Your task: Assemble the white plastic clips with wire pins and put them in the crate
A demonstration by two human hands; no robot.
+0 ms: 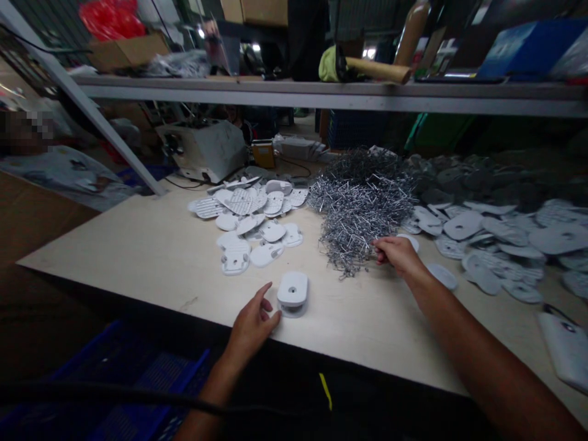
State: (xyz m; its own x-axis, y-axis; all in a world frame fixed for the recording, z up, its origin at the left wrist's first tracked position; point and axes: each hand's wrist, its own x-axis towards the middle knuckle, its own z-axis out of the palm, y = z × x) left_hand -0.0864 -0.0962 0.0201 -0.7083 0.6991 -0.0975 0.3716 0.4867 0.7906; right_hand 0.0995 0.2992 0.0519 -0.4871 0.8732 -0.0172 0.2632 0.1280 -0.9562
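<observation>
While L hand (253,318), fingers apart, flanks wht part (293,291) | R hand (399,252) is at pins (362,202), grip unclear | crate (114,352) below L fingers, contents unclear

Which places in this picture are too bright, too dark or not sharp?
In the head view, small lights glare behind the shelf; the right-hand pile of white plastic plates sinks into shadow at its back; the black cable at lower left is blurred; the left hand and right hand are fairly clear.
</observation>
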